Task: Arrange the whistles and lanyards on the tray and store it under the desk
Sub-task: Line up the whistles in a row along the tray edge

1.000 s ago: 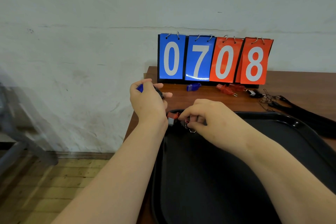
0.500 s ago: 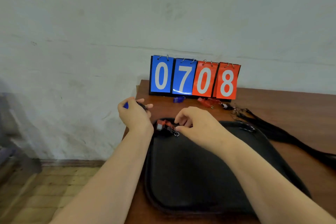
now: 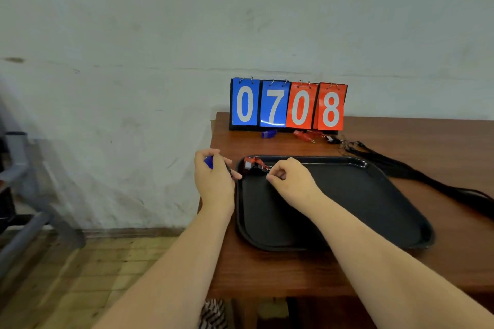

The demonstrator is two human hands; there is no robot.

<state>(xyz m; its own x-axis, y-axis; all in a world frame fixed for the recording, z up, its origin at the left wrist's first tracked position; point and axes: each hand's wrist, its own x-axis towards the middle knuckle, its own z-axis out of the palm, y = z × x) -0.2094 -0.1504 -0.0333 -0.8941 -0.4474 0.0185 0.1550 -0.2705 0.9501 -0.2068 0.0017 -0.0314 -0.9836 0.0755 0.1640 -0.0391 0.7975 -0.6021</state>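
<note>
while the right hand (image 3: 290, 180) fingers pinch the red whistle (image 3: 252, 164) ring at the tray (image 3: 374, 208)'s 11 o'clock corner, the left hand (image 3: 213, 179) is closed on a blue whistle (image 3: 209, 161).

Counting the things on the desk

There is one black tray (image 3: 347, 208) in the middle of one brown desk (image 3: 267, 270). There are two blue whistles: one (image 3: 208, 162) is in the left hand (image 3: 213, 179) at 9 o'clock from the tray, and one (image 3: 269, 133) lies at 12 o'clock by the number cards. There are two red whistles that can be told: one (image 3: 250, 163) in the tray's 11 o'clock corner by the right hand (image 3: 290, 179), and one (image 3: 303, 136) at 12 o'clock. More may lie there, too small to tell. One bunch of black strings (image 3: 401, 168) lies at 2 o'clock. The number board (image 3: 287, 105) has four cards, two blue and two red. Two hands show.
</note>
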